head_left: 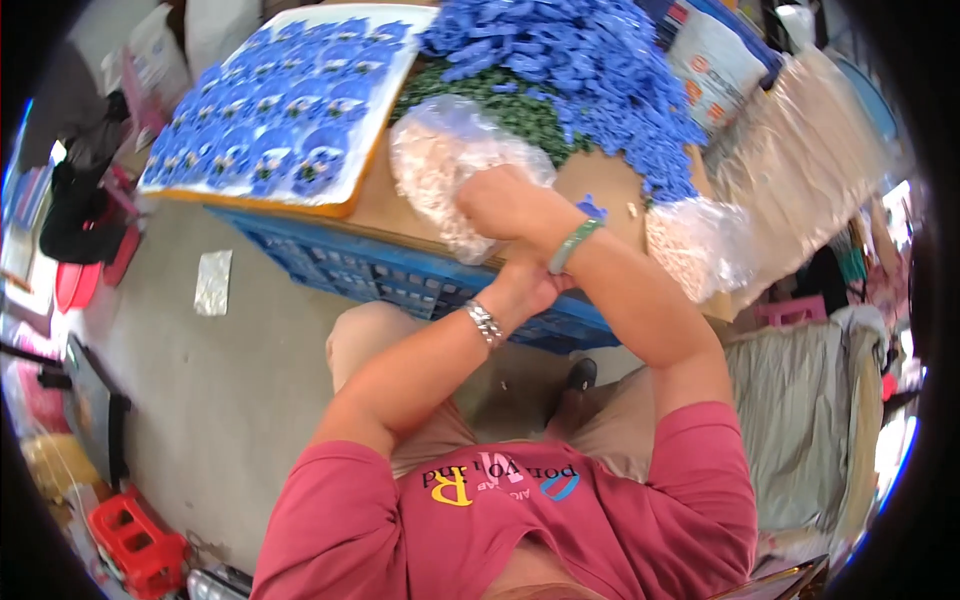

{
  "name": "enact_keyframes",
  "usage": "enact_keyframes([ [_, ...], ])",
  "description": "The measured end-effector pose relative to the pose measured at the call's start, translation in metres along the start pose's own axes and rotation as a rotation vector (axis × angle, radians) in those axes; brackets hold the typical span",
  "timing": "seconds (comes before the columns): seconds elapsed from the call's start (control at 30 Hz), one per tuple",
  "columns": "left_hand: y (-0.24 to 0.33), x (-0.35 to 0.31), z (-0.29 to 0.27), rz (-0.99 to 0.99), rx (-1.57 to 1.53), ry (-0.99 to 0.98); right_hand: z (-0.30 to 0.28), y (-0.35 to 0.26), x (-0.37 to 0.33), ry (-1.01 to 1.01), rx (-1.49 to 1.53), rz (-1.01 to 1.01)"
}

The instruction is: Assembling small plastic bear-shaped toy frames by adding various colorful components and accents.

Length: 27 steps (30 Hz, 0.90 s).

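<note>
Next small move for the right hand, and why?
I'd probably ease the right hand back from the clear bag of pale pieces: its fingers are out of sight at the bag, so its grip can't be judged, and the left hand is close by on the near side.

On cardboard (600, 180) atop a crate (300, 236), a tray (393, 90) lies left; right of it, a heap (560, 60) lies behind a middle bag (430, 125) and a right bag (722, 230).
</note>
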<state>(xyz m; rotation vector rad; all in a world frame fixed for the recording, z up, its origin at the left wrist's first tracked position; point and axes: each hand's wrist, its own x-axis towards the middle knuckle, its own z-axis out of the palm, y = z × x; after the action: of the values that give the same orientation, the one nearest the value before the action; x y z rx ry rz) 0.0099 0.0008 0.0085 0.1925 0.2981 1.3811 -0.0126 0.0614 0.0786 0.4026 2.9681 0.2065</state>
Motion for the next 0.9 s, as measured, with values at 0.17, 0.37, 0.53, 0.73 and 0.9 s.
enact_keyframes([
  [0.17, 0.006, 0.0, 0.001, 0.037, 0.008, 0.009, 0.0, -0.002, 0.0, 0.006, 0.082, -0.018],
  [0.37, 0.004, 0.007, 0.001, -0.037, -0.083, 0.111, 0.002, -0.001, -0.004, -0.053, 0.128, 0.052],
  [0.53, 0.005, 0.007, -0.002, -0.014, -0.036, 0.071, 0.003, 0.014, 0.001, 0.31, 0.606, 0.117],
  [0.73, 0.007, 0.003, -0.004, -0.003, -0.006, -0.054, -0.054, 0.033, -0.065, 0.631, 1.531, 0.307],
  [0.9, 0.006, 0.001, 0.006, 0.005, -0.035, -0.067, -0.032, 0.048, -0.132, 0.67, 1.653, 0.448],
])
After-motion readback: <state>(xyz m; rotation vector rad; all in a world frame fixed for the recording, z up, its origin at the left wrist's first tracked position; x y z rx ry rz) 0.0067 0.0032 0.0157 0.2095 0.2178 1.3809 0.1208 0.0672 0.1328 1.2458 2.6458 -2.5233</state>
